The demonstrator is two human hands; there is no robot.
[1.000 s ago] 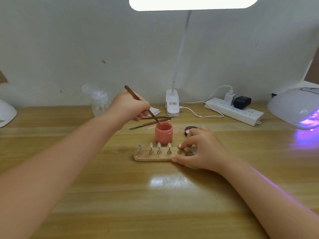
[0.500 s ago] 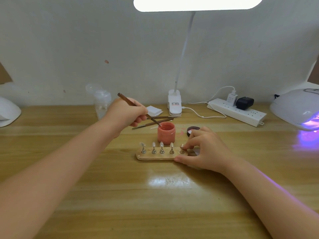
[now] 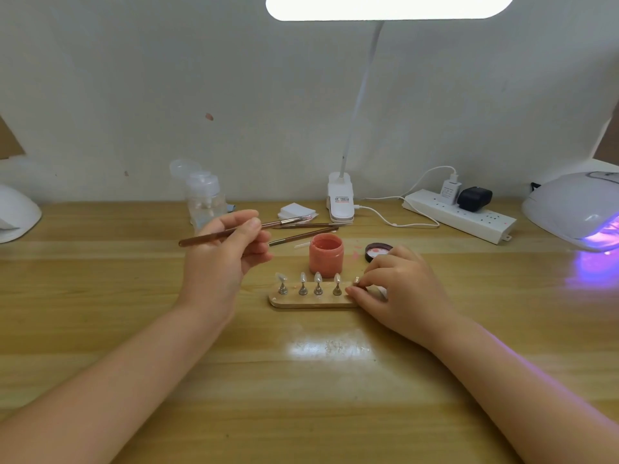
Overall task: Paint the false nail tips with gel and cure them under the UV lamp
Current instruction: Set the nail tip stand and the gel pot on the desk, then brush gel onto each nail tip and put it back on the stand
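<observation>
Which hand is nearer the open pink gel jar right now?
Left, narrowly. The left hand, holding the brush, hovers just left of the pink gel jar; the right hand sits front-right, on the nail stand.

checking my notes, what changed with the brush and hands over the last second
The left hand lifted the brush out of the pink gel jar and swung it level, tip now clear of the jar. The right hand kept pinching the end peg on the wooden nail stand; jar and stand stayed put.
</observation>
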